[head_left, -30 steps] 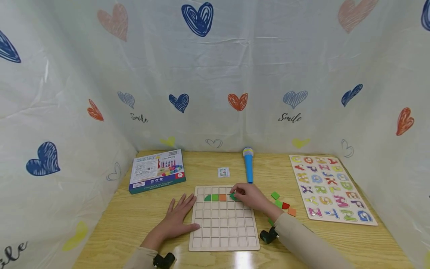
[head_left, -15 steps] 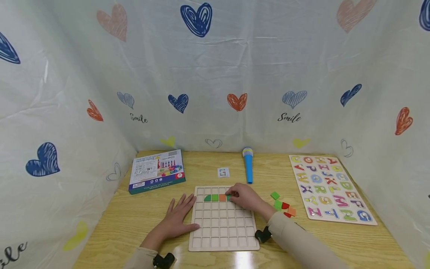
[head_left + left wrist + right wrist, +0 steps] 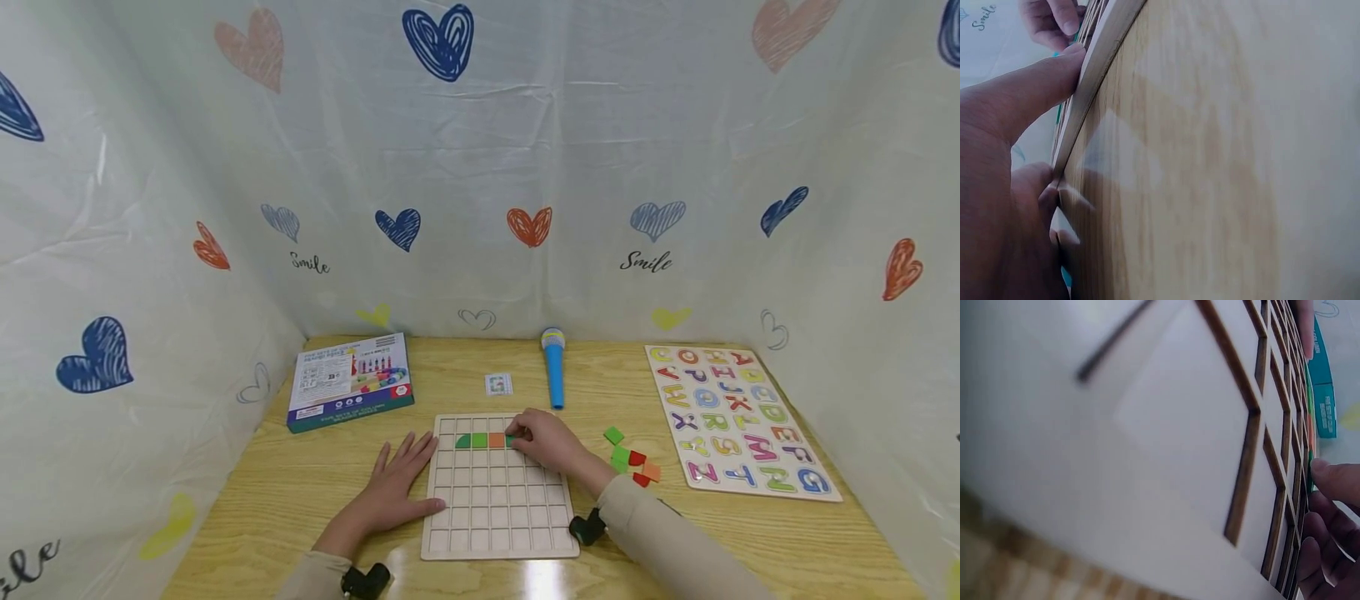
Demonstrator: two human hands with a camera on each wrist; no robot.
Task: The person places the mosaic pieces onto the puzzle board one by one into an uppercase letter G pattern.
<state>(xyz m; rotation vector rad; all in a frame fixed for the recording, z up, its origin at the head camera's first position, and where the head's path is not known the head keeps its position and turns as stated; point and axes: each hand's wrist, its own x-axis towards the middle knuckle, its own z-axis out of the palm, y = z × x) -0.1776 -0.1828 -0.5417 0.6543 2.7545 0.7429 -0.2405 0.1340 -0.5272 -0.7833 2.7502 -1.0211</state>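
Note:
A wooden grid board (image 3: 498, 518) lies on the table before me. In its second row sit a dark green rounded tile (image 3: 463, 442), a light green square tile (image 3: 480, 441) and an orange square tile (image 3: 497, 441). My right hand (image 3: 553, 443) pinches a dark green tile (image 3: 510, 442) at the cell just right of the orange one; the fingers cover most of it. The right wrist view has the thumb (image 3: 1329, 478) right at that tile. My left hand (image 3: 396, 490) lies flat with fingers spread, its thumb (image 3: 1054, 78) on the board's left edge.
Several loose green, red and orange tiles (image 3: 621, 457) lie right of the board. Beyond it are a small pattern card (image 3: 498, 384) and a blue toy microphone (image 3: 555, 375). A flat box (image 3: 351, 379) stands back left; an alphabet puzzle board (image 3: 742, 421) lies at right.
My right hand has moved slightly left with the dark green tile, from a cell further right to beside the orange tile. The left hand stays put.

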